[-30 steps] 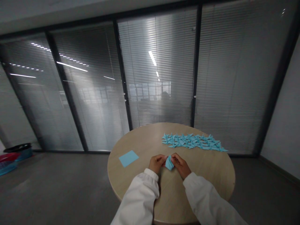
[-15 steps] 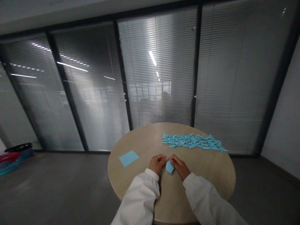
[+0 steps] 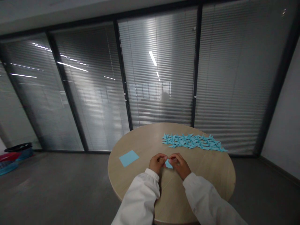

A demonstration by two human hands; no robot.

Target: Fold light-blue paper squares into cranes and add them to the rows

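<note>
A small folded piece of blue paper [image 3: 168,164] is pinched between my two hands above the near middle of the round table. My left hand [image 3: 157,163] grips its left side with thumb and fingertips. On the other side, the curled fingers of my right hand [image 3: 180,165] close on it near the top. My fingers cover much of the piece, so its exact folds cannot be made out. To the left lies a flat blue paper sheet [image 3: 128,158]. Rows of folded blue paper cranes [image 3: 192,141] rest close together beyond my right hand.
The round wooden table [image 3: 138,137] stands before a glass partition with blinds [image 3: 159,68]. Bins or baskets in black [image 3: 20,147], red and blue sit on the floor at far left. A pale wall [image 3: 283,125] rises at the right.
The folded paper now shows less below my fingers, its lower tip having turned up or been covered. My right hand has shifted slightly up; the sheet and cranes are unmoved.
</note>
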